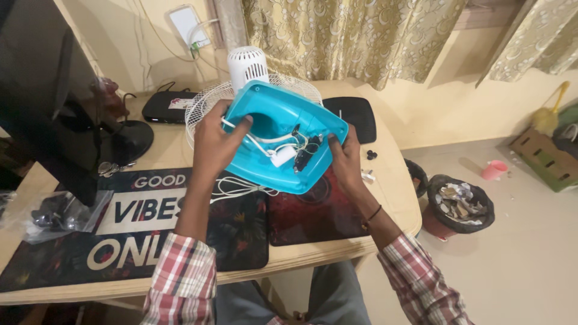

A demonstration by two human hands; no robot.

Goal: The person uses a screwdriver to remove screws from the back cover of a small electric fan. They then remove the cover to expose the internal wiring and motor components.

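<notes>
Turquoise fan base gripped underside-up by both hands, thumbs inside.

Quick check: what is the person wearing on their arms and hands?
Both arms have red, white and grey plaid shirt sleeves rolled up toward the elbows. The right wrist carries a thin dark band. The left hand and right hand are bare, without gloves.

fan base: 1 | fan grille: 1 | bins: 2 | desk mats: 2
</notes>
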